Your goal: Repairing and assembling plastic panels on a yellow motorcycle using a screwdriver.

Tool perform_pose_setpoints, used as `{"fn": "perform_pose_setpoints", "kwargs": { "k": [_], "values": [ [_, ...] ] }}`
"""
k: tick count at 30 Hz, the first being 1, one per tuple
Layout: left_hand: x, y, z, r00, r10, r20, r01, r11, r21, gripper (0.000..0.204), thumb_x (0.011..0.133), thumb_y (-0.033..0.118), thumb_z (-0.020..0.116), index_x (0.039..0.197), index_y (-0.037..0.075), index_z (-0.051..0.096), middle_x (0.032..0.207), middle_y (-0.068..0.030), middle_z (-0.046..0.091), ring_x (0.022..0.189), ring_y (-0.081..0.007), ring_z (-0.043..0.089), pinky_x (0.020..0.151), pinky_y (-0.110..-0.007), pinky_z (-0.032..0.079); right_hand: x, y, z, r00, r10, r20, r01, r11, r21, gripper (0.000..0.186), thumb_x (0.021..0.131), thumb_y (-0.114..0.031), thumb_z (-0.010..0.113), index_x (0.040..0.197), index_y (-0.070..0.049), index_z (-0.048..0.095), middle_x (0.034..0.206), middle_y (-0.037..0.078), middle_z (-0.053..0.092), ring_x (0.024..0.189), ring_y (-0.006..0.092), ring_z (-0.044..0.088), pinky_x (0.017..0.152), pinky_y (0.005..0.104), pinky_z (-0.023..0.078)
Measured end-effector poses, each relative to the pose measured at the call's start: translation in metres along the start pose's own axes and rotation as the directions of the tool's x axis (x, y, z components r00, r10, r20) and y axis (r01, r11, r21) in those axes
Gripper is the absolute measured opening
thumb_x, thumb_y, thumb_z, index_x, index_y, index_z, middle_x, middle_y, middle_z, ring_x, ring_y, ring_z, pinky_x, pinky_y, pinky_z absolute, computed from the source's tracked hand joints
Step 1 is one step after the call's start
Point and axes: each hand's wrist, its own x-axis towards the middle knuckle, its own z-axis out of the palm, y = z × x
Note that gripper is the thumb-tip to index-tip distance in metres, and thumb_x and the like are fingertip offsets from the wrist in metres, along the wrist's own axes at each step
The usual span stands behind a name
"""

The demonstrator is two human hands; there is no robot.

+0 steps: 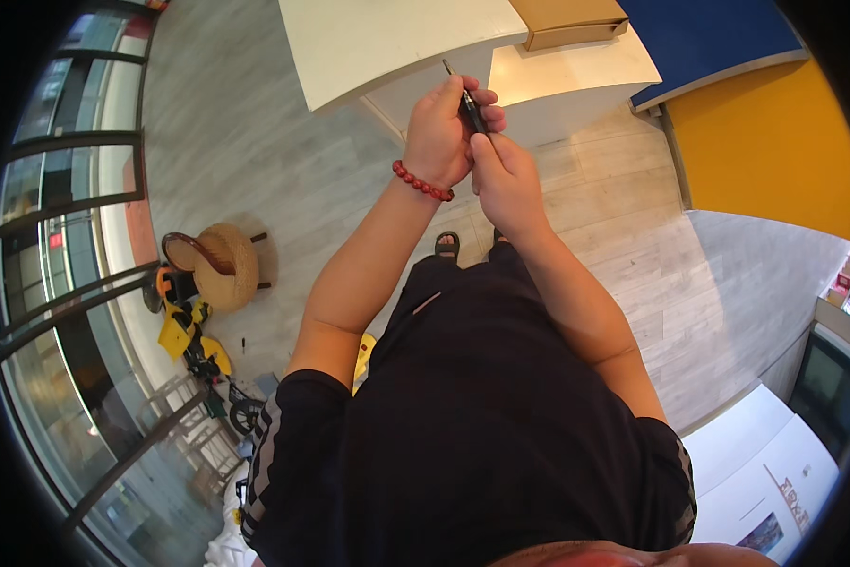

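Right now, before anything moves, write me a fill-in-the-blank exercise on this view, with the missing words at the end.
1. The bracelet is on the person's ____ wrist.
2. The bracelet's beads are ____ in colour.
3. The tip of the pen-like tool points ____ the person's torso.
4. The bare-wristed hand is the person's ____ one.

Missing words: left; red; away from; right.

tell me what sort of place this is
Probably a shop or reception area, though nothing settles which: there is a white counter, a row of windows and a chair.
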Motion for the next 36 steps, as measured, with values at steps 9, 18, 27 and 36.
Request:
{"fn": "perform_pose_setpoints", "kwargs": {
  "k": [9,18,27,36],
  "values": [
    [0.003,0.002,0.002,0.999,-0.014,-0.045,0.015,0.999,0.028,0.024,0.097,0.025,0.037,0.090,0.004,0.048,0.078,-0.0095,0.057,0.066,-0.0208,0.056,0.061,-0.034,0.050,0.006,0.000,-0.001,0.998,0.071,-0.001,-0.071,0.997,-0.023,0.030,0.091,-0.019,0.047,0.071,0.002,0.050,0.060,0.009,0.051,0.058,0.0131,0.046,0.053,0.0311,0.038],
    [-0.007,-0.016,-0.013,0.985,-0.077,0.154,0.080,0.997,-0.017,0.029,0.097,0.028,0.037,0.098,0.003,0.051,0.088,-0.0122,0.062,0.078,-0.0244,0.060,0.073,-0.036,0.051,0.001,0.010,0.002,0.999,-0.025,-0.029,0.023,0.998,-0.052,0.026,0.093,-0.017,0.045,0.071,-0.003,0.048,0.058,-0.001,0.046,0.052,0.0055,0.041,0.046,0.0232,0.034],
    [-0.010,-0.013,-0.017,0.925,-0.266,0.271,0.234,0.962,0.142,0.030,0.096,0.026,0.038,0.092,0.001,0.053,0.094,-0.0190,0.061,0.083,-0.0212,0.060,0.076,-0.034,0.050,0.011,0.006,0.003,0.964,-0.262,-0.035,0.245,0.935,-0.255,0.022,0.091,-0.010,0.044,0.084,0.005,0.058,0.064,0.004,0.056,0.057,0.0087,0.051,0.051,0.0232,0.039],
    [-0.012,-0.020,-0.014,0.964,-0.176,0.198,0.114,0.951,0.288,0.029,0.096,0.025,0.036,0.090,0.002,0.053,0.095,-0.0159,0.061,0.079,-0.0181,0.059,0.065,-0.030,0.050,0.009,0.008,-0.010,1.000,0.003,0.002,-0.003,0.994,-0.109,0.024,0.092,-0.015,0.046,0.076,0.000,0.056,0.060,-0.001,0.050,0.053,0.0063,0.045,0.046,0.0225,0.034]
  ]
}}
